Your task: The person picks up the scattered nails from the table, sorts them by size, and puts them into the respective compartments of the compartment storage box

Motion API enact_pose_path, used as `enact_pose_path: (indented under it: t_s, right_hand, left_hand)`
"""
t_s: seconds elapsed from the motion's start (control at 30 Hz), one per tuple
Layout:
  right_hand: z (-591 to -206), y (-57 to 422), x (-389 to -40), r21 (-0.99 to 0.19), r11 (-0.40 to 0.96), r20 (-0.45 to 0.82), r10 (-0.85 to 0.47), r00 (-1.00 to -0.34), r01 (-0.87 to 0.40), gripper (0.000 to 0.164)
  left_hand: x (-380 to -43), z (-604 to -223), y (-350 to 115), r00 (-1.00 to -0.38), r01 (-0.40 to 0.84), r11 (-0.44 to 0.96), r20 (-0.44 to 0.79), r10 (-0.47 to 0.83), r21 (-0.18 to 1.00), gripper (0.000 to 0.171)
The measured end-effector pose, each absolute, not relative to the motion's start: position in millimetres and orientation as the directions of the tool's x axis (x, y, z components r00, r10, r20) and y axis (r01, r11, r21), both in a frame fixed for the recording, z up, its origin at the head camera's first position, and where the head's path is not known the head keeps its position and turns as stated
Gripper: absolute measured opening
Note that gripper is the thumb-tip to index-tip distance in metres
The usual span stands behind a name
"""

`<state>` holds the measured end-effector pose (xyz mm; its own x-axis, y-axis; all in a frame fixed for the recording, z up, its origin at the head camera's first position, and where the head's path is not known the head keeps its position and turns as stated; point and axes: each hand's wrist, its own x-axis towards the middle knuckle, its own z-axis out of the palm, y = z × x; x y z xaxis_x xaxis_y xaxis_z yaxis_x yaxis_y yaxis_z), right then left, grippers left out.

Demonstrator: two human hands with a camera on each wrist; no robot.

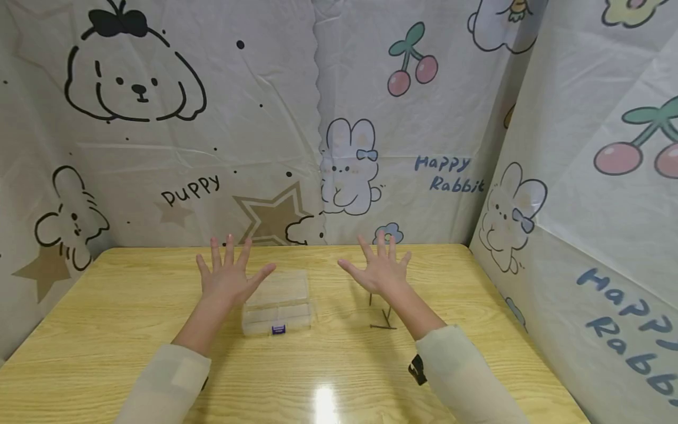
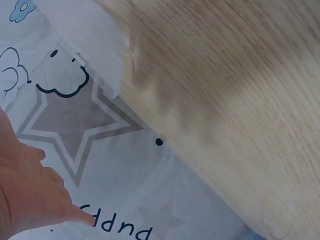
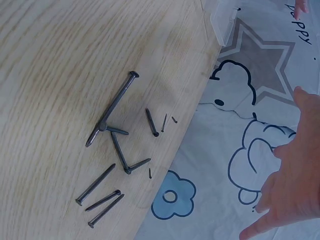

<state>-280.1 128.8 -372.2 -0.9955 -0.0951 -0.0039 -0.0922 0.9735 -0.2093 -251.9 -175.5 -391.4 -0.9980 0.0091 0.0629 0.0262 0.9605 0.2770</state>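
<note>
While the left hand [image 1: 225,281] spreads its fingers wide, raised near the clear box [image 1: 259,321], the right hand [image 1: 382,274] is likewise splayed, raised near the nails [image 3: 116,100]. On the worktop [image 1: 132,294], the box sits left of the nails, its blue label [image 1: 278,330] in front; the nails lie scattered, some touching. Behind hangs a patterned sheet [image 1: 265,141].
</note>
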Motion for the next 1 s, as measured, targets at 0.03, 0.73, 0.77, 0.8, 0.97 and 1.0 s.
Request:
enact_pose_path:
  t_s: [0.03,0.73,0.77,0.8,0.97,1.0]
  right_hand:
    - [-372.1,129.3,-279.8,-0.212,0.973,-0.005,-0.095,-0.995,-0.091,0.084]
    - [-366.9,147.2,-277.9,-0.185,0.980,-0.026,-0.078,-0.997,-0.072,0.085]
    - [-366.6,148.6,-277.7,-0.184,0.980,-0.023,-0.078,-0.997,-0.073,0.085]
    - [-366.2,150.0,-277.5,-0.183,0.980,-0.020,-0.077,-0.997,-0.072,0.085]
    - [-364.8,156.8,-276.4,-0.191,0.979,-0.015,-0.074,-0.997,-0.070,0.085]
    - [-364.7,157.9,-276.1,-0.195,0.978,-0.015,-0.074,-0.997,-0.070,0.085]
  left_hand:
    - [-251.9,-391.5,-175.5,-0.998,0.026,0.960,0.061,0.009,0.278,0.094]
    - [-247.6,-392.4,-183.0,-0.998,0.018,0.961,0.056,0.003,0.275,0.094]
    - [-247.3,-392.6,-183.7,-0.998,0.016,0.962,0.055,0.001,0.273,0.094]
    - [-247.1,-392.7,-184.3,-0.999,0.015,0.962,0.055,0.000,0.273,0.094]
    - [-245.7,-392.3,-186.8,-0.999,0.017,0.961,0.051,0.002,0.277,0.095]
    - [-245.6,-392.3,-187.4,-0.999,0.017,0.961,0.052,0.003,0.277,0.095]
